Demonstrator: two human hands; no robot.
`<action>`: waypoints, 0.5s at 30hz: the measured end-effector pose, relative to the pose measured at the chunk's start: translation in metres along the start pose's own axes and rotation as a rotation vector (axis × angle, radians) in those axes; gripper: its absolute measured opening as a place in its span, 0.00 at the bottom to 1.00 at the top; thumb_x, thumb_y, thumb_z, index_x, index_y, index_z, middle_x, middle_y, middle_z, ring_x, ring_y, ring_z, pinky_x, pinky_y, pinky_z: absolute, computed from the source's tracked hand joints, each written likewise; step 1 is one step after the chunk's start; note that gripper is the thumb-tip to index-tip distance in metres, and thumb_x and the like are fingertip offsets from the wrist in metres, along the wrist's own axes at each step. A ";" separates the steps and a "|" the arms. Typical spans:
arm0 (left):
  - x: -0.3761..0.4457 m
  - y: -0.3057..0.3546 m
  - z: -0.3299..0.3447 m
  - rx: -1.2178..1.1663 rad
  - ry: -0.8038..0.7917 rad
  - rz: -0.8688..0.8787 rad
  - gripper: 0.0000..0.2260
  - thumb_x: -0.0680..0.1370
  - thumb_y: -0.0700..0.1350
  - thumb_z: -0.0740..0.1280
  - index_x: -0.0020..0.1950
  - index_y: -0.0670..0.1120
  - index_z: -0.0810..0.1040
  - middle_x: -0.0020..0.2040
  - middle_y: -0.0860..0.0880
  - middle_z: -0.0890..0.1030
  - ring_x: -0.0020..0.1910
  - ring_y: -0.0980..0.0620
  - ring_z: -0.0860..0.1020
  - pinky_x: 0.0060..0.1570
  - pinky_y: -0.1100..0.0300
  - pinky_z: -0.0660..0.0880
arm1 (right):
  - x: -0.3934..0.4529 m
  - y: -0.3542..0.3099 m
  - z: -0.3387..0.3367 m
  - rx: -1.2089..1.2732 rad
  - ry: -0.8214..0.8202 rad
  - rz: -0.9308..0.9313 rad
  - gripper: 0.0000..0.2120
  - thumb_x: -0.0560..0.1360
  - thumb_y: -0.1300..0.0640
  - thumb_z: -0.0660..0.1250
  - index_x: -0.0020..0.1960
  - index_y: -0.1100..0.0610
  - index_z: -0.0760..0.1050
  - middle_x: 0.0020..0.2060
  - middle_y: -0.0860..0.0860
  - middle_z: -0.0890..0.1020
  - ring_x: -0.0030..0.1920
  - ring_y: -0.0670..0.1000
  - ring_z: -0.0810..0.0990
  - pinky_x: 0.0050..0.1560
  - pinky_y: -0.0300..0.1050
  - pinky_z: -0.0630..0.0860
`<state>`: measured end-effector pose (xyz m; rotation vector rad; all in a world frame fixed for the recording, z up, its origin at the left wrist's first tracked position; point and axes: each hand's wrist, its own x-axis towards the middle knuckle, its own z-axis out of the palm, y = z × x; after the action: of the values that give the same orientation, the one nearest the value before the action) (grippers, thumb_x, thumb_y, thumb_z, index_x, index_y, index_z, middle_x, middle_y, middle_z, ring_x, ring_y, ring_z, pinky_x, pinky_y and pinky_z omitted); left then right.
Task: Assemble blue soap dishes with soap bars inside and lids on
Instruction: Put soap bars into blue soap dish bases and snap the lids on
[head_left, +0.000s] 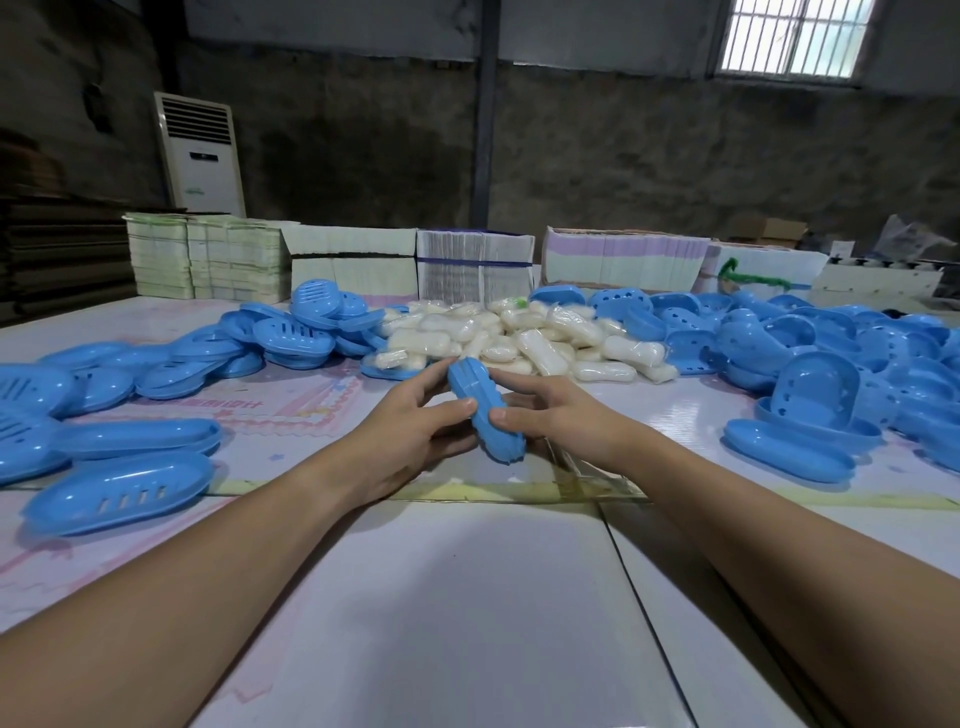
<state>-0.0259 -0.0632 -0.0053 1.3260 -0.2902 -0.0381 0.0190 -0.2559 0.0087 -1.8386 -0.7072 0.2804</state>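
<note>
bench (441, 597): pale, glossy, taped seam across near part; carries everything.
left hand (410, 441): fingers curled round soap dish from 9 o'clock, thumb on top; gripping it.
right hand (550, 415): fingers curled round same dish from 3 o'clock, thumb pressing its side; gripping it.
soap dish (483, 415): blue, closed, held on edge between both hands at frame centre, long axis 11 to 5 o'clock; near end low, contact with bench cannot tell. Soap inside not visible.
handling: looks light, thin rigid plastic, smooth so likely slippery; probably flexes if squeezed mid-shell. Best hold judged at the long rims where halves meet, thumbs pressing along the seam.
step: judged lid being pressed shut or checked; seam closure cannot tell.
finished dishes (135, 467): closed blue ones lying at 9 o'clock, near edge.
lid pile (311, 327): slotted blue shells, 10 to 11 o'clock.
soap bars (524, 338): white, plastic-wrapped heap, 12 o'clock just beyond hands; soft wrap, likely slippy.
base pile (810, 353): open blue trays with holes, 2 to 3 o'clock.
carton stacks (472, 270): flat bundles in row, far edge.
air conditioner (200, 156): standing unit, 11 o'clock by wall.
</note>
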 end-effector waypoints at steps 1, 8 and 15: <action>0.000 0.000 0.000 -0.001 -0.001 0.000 0.20 0.82 0.33 0.62 0.74 0.45 0.71 0.71 0.44 0.76 0.60 0.43 0.82 0.60 0.48 0.79 | 0.000 0.000 0.000 0.006 0.000 0.002 0.29 0.78 0.59 0.68 0.77 0.55 0.62 0.63 0.55 0.80 0.61 0.51 0.80 0.64 0.50 0.76; 0.002 -0.003 -0.002 0.003 0.025 -0.004 0.21 0.81 0.32 0.64 0.73 0.44 0.70 0.69 0.42 0.76 0.58 0.43 0.83 0.57 0.49 0.81 | -0.001 0.000 -0.004 -0.025 -0.016 0.018 0.28 0.78 0.57 0.69 0.76 0.54 0.65 0.59 0.53 0.83 0.59 0.52 0.82 0.64 0.50 0.76; 0.002 -0.009 -0.010 0.597 0.034 0.069 0.27 0.70 0.48 0.80 0.65 0.63 0.74 0.62 0.54 0.76 0.49 0.62 0.82 0.43 0.73 0.75 | -0.006 0.001 -0.040 -0.223 0.208 0.077 0.24 0.71 0.49 0.74 0.65 0.40 0.75 0.51 0.48 0.83 0.52 0.46 0.81 0.47 0.34 0.74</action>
<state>-0.0207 -0.0565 -0.0155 1.9050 -0.3322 0.1395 0.0347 -0.2910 0.0218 -2.0743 -0.5403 0.0589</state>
